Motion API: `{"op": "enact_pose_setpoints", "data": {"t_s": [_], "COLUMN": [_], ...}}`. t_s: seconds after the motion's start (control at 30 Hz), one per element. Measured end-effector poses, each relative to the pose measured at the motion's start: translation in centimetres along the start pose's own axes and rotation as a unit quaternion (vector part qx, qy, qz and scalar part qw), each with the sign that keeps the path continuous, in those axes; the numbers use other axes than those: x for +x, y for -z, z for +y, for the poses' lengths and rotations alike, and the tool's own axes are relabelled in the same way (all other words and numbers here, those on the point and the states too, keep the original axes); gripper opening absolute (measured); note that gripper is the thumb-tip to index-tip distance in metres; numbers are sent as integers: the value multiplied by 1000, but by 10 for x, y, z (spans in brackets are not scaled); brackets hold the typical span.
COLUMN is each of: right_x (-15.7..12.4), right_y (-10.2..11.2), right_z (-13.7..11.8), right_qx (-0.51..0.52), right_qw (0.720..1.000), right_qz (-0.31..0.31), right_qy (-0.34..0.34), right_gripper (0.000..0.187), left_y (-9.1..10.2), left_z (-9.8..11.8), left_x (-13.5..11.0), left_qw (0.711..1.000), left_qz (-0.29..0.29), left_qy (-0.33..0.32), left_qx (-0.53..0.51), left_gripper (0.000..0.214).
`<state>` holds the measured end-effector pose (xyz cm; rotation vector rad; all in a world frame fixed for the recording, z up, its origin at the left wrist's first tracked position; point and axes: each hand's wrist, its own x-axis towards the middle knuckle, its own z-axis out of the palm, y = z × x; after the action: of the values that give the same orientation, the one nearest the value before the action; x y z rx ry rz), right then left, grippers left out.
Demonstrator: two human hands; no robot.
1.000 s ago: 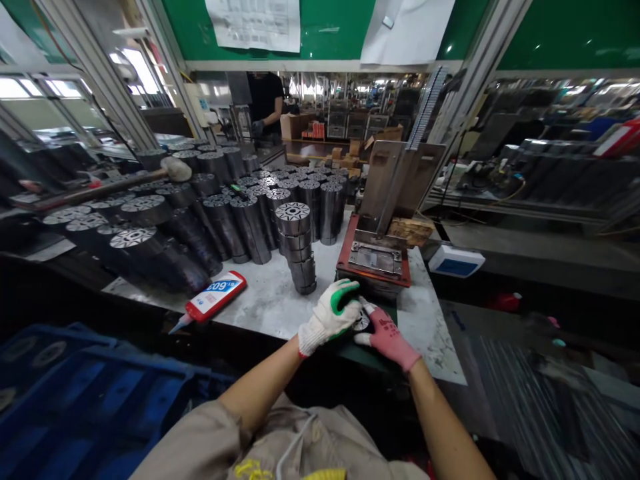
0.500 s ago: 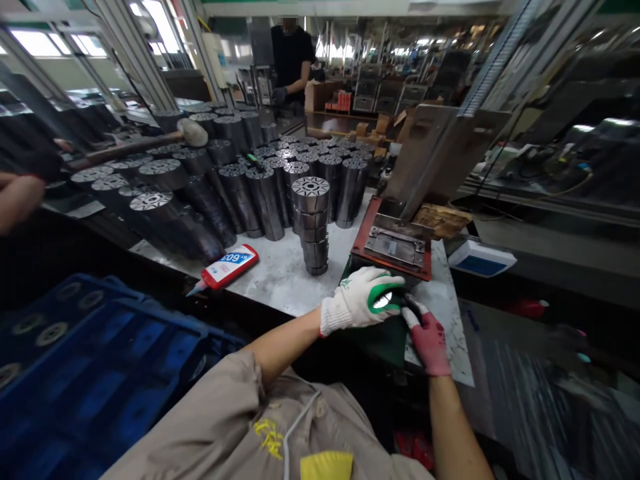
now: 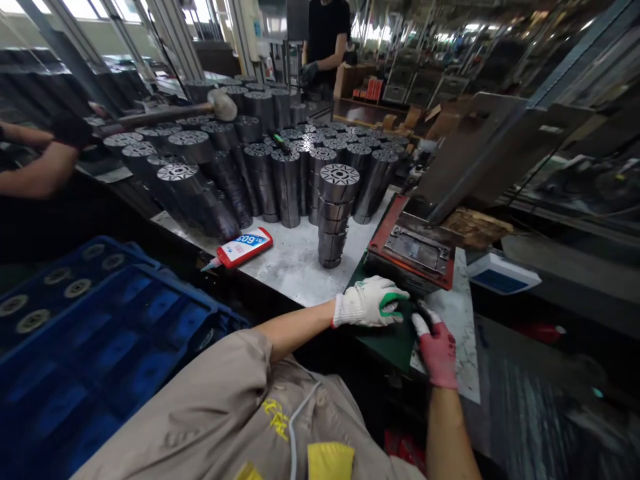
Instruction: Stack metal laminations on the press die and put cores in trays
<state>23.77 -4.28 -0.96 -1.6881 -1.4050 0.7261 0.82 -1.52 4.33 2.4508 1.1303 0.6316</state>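
My left hand [image 3: 375,302], in a white and green glove, curls around a metal core [image 3: 391,307]; only a small grey slotted part of it shows between thumb and fingers. Close beside it is my right hand [image 3: 437,348], in a pink glove with white fingertips. Its fingers are bent together at a dark spot, and what they hold is hidden. Both hands are over a dark green mat [image 3: 387,347]. Just beyond them sits a metal fixture [image 3: 417,250] on a red-edged base. A stack of slotted metal cores [image 3: 334,217] stands upright to the left of the fixture.
A red and white glue bottle [image 3: 245,247] lies near the table's front edge. Many core stacks [image 3: 287,190] fill the back, with a mallet [image 3: 220,107] on top. Blue trays [image 3: 125,333] are at lower left. A white box [image 3: 505,273] is at right. Two co-workers are nearby.
The view has shifted, so the table's contents sit further right. My left hand has turned, and less of the shiny core face shows. My right hand stays close beside it.
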Motion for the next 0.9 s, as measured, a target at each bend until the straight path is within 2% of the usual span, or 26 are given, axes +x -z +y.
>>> {"op": "enact_pose_setpoints", "data": {"t_s": [0.07,0.13,0.3,0.37,0.47,0.6,0.7,0.77,0.83,0.9], "right_x": [0,-1,-1,-1,-1,0,0,-1,-4,-7], "right_y": [1,1,0,1,2,5,11,14,17,18], "right_z": [1,1,1,1,0,-1,-5,-8,-10,-10], "right_qx": [-6,-9,-4,-4,-17,-59,-121,-165,-199,-220], "right_qw": [1000,1000,1000,1000,1000,998,992,984,976,971], "right_qz": [1,0,4,2,3,3,5,2,4,19], "right_qy": [2,6,-3,-1,1,-11,-45,-68,-86,-91], "right_gripper": [67,68,65,65,70,79,84,80,78,82], "left_y": [6,2,-25,-28,-20,-10,-16,-24,-27,-23], "left_z": [4,3,-12,-14,-11,-8,-6,-5,-5,-6], "left_x": [1,3,4,4,-1,-10,-10,-6,-4,-12], "left_qw": [999,997,998,998,999,999,999,998,998,999], "left_qz": [43,60,-32,-46,-36,18,-14,-33,-35,-22], "left_qy": [-32,-53,-14,-4,2,15,39,40,33,41], "left_qx": [0,12,44,36,3,-26,20,44,37,-14], "left_gripper": [59,62,63,66,77,86,83,76,71,70]}}
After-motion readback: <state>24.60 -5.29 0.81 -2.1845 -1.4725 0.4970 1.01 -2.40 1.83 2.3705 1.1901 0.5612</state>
